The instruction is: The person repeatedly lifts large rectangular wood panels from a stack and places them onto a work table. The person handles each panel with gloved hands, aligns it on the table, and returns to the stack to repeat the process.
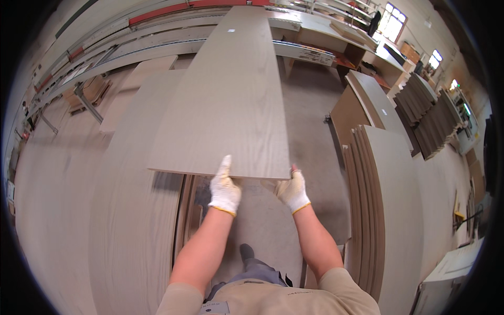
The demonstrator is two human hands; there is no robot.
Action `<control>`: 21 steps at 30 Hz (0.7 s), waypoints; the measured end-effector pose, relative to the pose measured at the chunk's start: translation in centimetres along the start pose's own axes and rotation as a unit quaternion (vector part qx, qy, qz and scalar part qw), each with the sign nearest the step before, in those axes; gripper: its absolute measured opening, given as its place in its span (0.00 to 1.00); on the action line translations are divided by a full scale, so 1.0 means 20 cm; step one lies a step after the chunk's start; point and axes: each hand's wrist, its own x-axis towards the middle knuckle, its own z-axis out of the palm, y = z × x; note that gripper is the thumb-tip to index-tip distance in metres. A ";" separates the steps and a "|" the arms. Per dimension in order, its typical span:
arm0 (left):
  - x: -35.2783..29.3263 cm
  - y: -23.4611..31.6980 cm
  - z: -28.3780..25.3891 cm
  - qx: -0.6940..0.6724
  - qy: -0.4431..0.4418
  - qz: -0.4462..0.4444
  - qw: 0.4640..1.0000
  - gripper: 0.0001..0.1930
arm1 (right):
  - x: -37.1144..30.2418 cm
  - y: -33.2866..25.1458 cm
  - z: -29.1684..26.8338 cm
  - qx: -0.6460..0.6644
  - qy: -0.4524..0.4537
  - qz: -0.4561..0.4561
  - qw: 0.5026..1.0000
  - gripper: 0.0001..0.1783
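Note:
A long wood-grain board stretches away from me, its far end resting over a machine bed. My left hand, in a white glove with a yellow cuff, grips the board's near edge, thumb on top and fingers underneath. At the near right corner my right hand, gloved the same way, holds the edge with its fingers below the board. The undersides of both hands' grips are hidden by the board. A small white label is on the board's far part.
Stacked boards stand close on my left. On my right is another pile of boards, with a further stack behind it. A long machine rail crosses the far side. Grey floor shows between the stacks.

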 end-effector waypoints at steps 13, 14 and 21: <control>0.01 -0.25 0.05 0.065 0.084 0.021 0.994 0.15 | -0.26 -0.31 0.29 -0.290 0.103 -0.086 0.948 0.20; 0.02 -0.19 0.01 0.066 0.065 0.041 0.995 0.14 | -0.28 -0.25 0.33 -0.312 0.145 -0.097 0.934 0.20; -0.13 0.52 -0.40 0.039 0.022 0.202 0.978 0.11 | -0.35 0.54 0.63 -0.224 -0.106 -0.003 0.969 0.21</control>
